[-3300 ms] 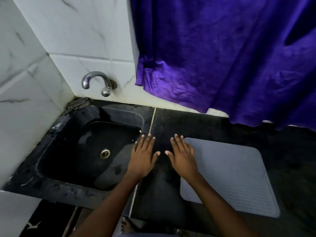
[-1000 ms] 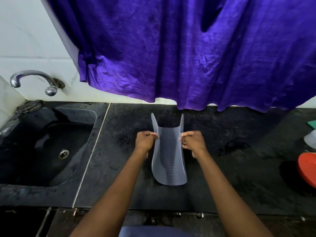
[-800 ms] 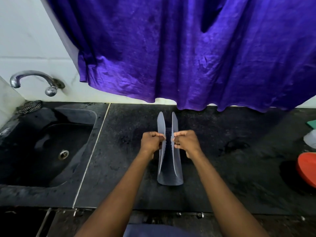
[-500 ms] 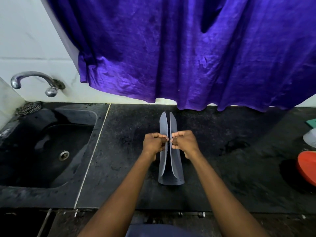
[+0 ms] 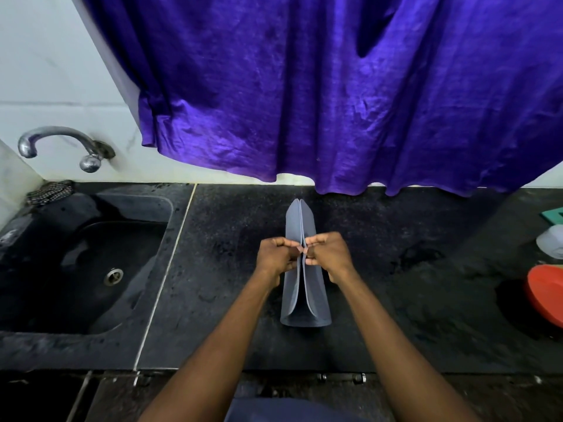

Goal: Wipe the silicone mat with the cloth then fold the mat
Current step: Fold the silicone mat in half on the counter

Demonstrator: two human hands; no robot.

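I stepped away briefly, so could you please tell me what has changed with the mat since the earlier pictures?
The mat, flat on the counter earlier, now stands folded, its two sides pressed together. The left hand and right hand pinch its upper edges. The tap and curtain are unchanged.

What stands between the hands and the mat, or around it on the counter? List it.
Nothing visible. The left hand and right hand already pinch the grey mat shut at its top edges. The counter around it is bare; the red bowl sits far right.

bare counter left of mat, red bowl far right
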